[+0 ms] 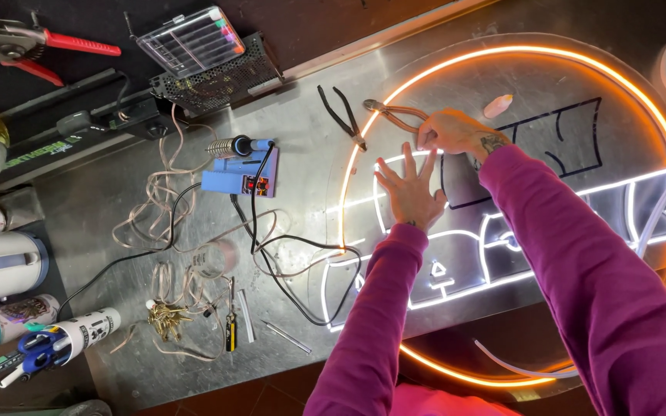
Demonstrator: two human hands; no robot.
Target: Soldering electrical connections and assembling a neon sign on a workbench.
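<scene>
Cutters [395, 115] were gripped by the right hand [456, 132], long axis lying leftward, nose toward pliers [342, 115]. The left hand [410, 189] was spread open on the sign [580, 77], inside its orange edge

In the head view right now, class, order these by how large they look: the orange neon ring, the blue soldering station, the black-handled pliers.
1. orange neon ring, by far the largest.
2. blue soldering station.
3. black-handled pliers; longer but thinner, so their order is unsure.
</scene>
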